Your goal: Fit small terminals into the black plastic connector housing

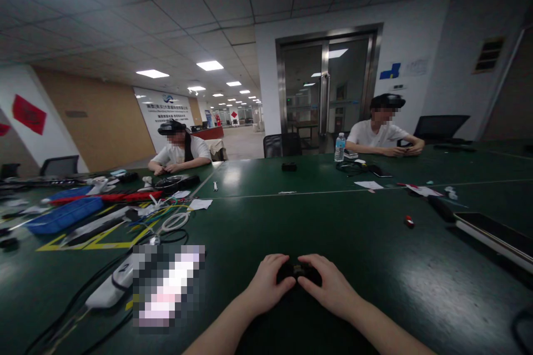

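Two hands meet at the near middle of the desk (pixel 233 222), one at each end of a small dark object (pixel 297 270). The left hand (pixel 266 284) curves around its left end and the right hand (pixel 328 290) around its right end. On both, the fingers are bent and the thumb lies on the near side, forming an arch that faces the other hand. Whether the fingers grip the object firmly or only rest against it cannot be told: it is dark and partly hidden. Whether it touches the surface below is also unclear.

Good handling calls for equal, light pressure from both sides, so that the object does not twist. The thumbs should stay clear of its pale middle part, leaving that part in sight. Steady forearms and a low working height limit any drop. The red item (pixel 409 222) to the right and the power strip (pixel 110 288) to the left lie well apart from the hands and should not obstruct them.
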`<state>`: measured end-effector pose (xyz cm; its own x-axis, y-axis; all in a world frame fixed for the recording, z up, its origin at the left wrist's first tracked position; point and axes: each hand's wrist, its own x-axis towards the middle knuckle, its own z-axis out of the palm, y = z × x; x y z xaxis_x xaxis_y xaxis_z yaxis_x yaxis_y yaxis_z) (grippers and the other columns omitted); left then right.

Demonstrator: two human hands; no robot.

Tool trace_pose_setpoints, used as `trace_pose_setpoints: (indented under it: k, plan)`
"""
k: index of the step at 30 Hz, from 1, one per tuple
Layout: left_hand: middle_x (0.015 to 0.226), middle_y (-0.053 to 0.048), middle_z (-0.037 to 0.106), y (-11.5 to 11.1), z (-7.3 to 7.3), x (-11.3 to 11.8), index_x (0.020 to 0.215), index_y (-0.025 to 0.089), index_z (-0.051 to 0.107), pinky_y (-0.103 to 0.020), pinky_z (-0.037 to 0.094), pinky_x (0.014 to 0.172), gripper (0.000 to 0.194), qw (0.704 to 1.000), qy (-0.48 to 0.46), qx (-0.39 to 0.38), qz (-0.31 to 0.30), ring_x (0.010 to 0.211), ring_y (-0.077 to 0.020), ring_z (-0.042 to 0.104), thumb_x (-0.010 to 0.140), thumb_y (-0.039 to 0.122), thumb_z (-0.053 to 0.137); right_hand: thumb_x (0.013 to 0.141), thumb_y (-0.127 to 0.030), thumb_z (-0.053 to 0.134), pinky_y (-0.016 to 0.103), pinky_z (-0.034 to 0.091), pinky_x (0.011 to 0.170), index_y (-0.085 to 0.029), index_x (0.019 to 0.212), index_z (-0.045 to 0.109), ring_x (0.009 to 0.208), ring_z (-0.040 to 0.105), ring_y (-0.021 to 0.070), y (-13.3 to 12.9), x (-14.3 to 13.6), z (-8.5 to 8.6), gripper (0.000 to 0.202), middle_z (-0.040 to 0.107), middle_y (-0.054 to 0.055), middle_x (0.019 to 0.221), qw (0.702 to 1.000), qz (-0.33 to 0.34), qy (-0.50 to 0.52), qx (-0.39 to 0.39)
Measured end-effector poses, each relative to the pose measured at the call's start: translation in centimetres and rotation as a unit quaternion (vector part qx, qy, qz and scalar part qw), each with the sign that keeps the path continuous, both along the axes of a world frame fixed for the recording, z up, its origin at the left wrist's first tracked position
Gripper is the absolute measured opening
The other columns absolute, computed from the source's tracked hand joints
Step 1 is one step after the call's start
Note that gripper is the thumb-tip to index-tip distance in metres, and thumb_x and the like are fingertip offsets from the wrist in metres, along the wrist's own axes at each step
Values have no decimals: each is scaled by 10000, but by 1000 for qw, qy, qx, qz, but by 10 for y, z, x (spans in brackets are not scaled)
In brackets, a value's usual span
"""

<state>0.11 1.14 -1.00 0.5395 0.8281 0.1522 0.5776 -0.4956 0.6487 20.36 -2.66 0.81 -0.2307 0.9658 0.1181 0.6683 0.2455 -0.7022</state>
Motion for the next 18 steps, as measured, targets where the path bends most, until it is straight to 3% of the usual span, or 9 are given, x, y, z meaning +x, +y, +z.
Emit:
trace_pose_setpoints:
  k: [9, 18]
  plan:
    - [1292, -123, 452, 9, 11, -3, 1251, 154, 473, -377, 317, 1024, 612, 997, 24, -61, -30, 1200, -253, 395, 726, 428, 630, 772, -422, 559, 344, 421, 883, -231, 1176, 527, 1045, 535, 231, 0, 2, 5, 448, 574, 63, 1150, 1000, -5, -3, -15]
    - [1306, -116, 435, 9, 14, -1, 1241, 161, 481, -383, 297, 1032, 616, 997, 38, -68, -26, 1222, -264, 369, 711, 427, 646, 760, -432, 582, 344, 420, 889, -247, 1189, 501, 1063, 527, 226, 7, 3, -4, 474, 570, 48, 1145, 1000, -13, 9, -27]
